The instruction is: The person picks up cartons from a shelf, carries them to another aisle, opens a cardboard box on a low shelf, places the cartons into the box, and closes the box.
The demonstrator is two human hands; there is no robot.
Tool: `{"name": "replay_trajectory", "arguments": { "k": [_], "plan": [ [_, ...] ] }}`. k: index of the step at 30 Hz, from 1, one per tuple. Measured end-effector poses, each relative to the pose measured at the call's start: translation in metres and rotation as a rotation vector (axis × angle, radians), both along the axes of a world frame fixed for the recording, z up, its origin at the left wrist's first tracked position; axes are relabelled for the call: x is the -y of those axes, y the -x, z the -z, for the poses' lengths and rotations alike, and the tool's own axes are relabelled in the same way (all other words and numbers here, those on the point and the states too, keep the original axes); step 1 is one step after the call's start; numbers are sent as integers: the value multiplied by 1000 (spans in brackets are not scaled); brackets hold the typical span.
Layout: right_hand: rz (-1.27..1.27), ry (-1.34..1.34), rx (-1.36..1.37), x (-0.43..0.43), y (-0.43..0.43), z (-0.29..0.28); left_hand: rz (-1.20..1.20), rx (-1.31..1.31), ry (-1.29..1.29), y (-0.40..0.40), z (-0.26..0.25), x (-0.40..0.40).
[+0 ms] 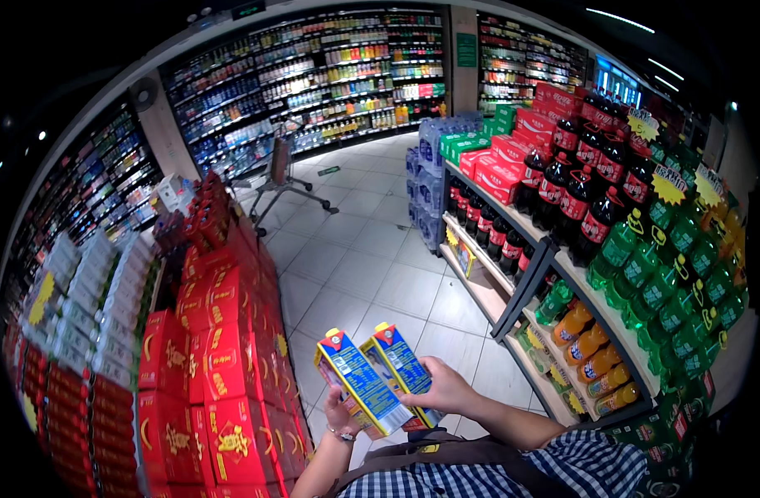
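Observation:
Two tall drink cartons in blue, yellow and red are held side by side in front of my body, their printed side panels facing up at me. My left hand (342, 411) grips the left carton (364, 386) from its outer side; a bracelet or watch circles that wrist. My right hand (441, 387) is closed around the right carton (402, 364), with the thumb across its near face. Both cartons tilt, with yellow caps at their far ends. The undersides of the cartons and some fingers are hidden.
Red gift boxes (230, 373) are stacked at my left. A wooden shelf (545, 233) at right bears cola bottles (579, 199) and green soda bottles (657, 292). A shopping cart (283, 180) stands ahead on the tiled floor (349, 255), before stocked wall shelves (330, 75).

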State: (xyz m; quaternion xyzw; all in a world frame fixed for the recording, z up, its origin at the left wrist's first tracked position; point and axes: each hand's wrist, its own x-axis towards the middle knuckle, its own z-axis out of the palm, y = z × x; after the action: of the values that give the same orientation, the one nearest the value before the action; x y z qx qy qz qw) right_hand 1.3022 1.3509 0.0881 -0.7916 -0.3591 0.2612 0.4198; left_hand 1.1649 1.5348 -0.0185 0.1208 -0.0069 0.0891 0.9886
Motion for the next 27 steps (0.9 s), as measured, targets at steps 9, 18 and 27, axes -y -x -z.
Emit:
{"name": "replay_trajectory", "arguments": {
  "k": [9, 18, 27],
  "plan": [
    [-239, 48, 54, -216, -202, -29, -433, -89, -172, -173, -40, -175],
    [-260, -67, 124, -439, -403, 10, -311, -64, -202, -374, -23, -406],
    [49, 101, -93, -570, -660, -15, 122, 46, -107, -670, -37, -576]
  ]
}}
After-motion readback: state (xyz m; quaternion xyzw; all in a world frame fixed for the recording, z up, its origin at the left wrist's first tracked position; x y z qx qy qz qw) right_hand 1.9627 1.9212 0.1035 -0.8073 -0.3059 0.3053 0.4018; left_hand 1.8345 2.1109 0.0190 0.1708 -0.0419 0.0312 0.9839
